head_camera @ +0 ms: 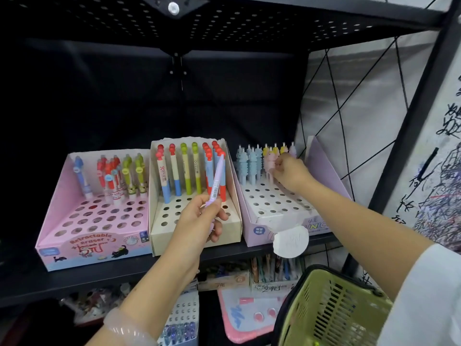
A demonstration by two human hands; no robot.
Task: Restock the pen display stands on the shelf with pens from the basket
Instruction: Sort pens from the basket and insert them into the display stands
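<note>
Left hand (pixel 199 216) pinches a lilac pen (pixel 216 182), tilted up in front of the cream display stand (pixel 197 236) at mid-shelf (pixel 74 278). Right hand (pixel 290 172) reaches into the lavender stand (pixel 272 213), fingers curled round a pink pen (pixel 270 162) in the back row. Green basket (pixel 331 310) hangs low right, under the right forearm.
</note>
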